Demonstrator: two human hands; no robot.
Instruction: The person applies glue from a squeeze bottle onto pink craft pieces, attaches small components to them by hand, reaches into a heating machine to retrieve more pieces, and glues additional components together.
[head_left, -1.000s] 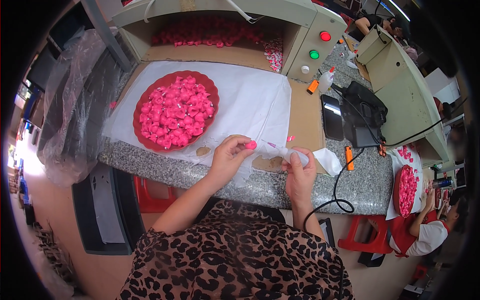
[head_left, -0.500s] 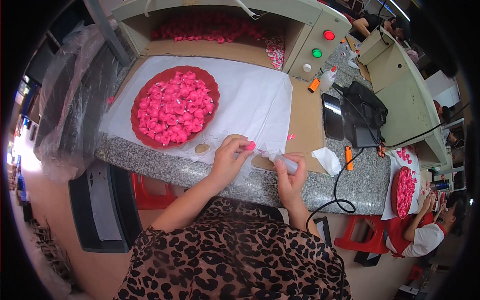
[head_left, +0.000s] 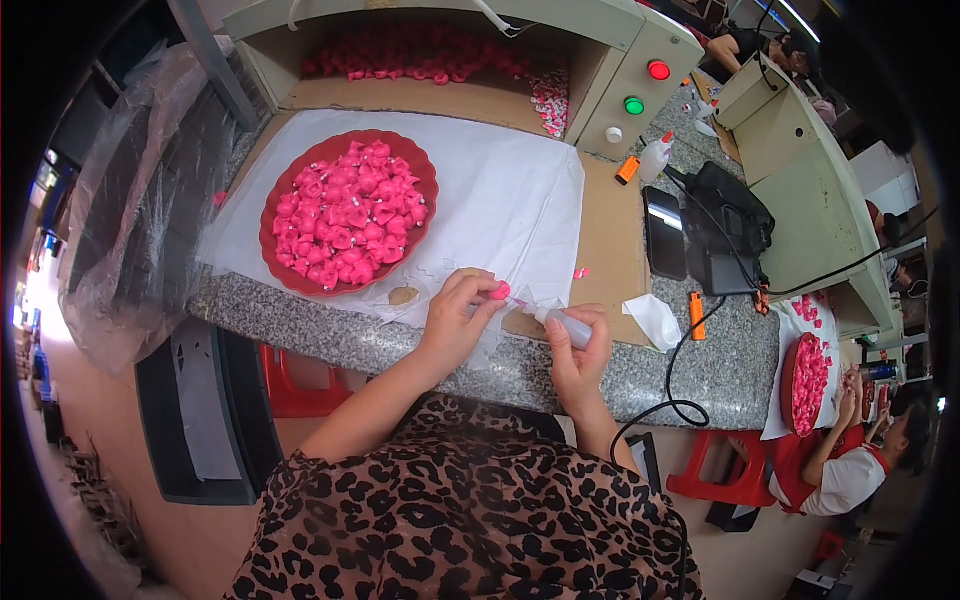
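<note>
"What lies where, from your left?"

"A red scalloped dish (head_left: 423, 175), heaped with pink pieces (head_left: 345, 215), on a white sheet (head_left: 500, 195) over the surface (head_left: 300, 328); next my left grip (head_left: 457, 318), thumb and finger closed on one small pink piece (head_left: 500, 291), near the front edge; next my right grip (head_left: 583, 358), wrapped round a squeeze bottle (head_left: 567, 327), its nozzle (head_left: 523, 303) aimed left at that piece; past it, a white scrap (head_left: 654, 322) and a small orange object (head_left: 698, 316)."

"Which step, then?"

"Putting a dab on the piece, I judge; whether the tip touches it, I cannot tell."

"And the next move?"

"It calls for a still left pinch; a light squeeze from the right; a tip kept clear of my own skin."
</note>
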